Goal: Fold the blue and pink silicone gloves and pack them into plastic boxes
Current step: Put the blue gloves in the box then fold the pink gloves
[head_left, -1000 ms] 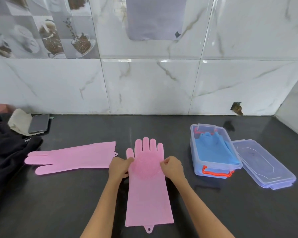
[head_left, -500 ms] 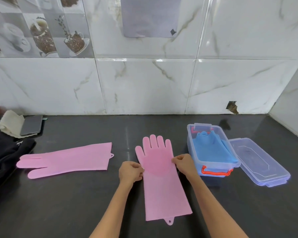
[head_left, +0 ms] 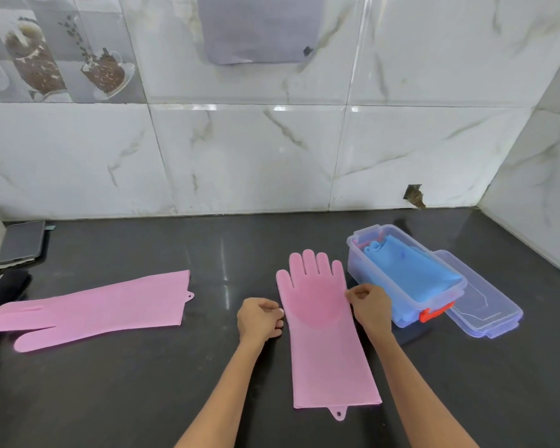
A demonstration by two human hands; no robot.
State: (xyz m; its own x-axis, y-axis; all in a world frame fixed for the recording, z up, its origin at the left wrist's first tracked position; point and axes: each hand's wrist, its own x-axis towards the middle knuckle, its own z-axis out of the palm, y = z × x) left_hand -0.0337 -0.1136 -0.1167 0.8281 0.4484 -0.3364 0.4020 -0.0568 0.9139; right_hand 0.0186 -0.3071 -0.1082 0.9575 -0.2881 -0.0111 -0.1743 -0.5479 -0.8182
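I see a pink glove point(head_left: 328, 331) lying flat on the dark counter point(head_left: 126, 383), long axis running away from me, fingers toward the wall, cuff with its hanging tab nearest me. My left hand point(head_left: 260, 319) is curled shut, pinching the glove's left edge at the palm. My right hand point(head_left: 370, 306) is pinching the right edge there too. A second pink glove point(head_left: 91, 308) lies well to the left, long axis crosswise, fingers pointing left, cuff toward the centre. To the right, a clear box point(head_left: 404, 276) holds the folded blue gloves point(head_left: 411, 273); its lid point(head_left: 480, 297) rests against the box's right side. A phone point(head_left: 21, 241) sits far left by the wall.
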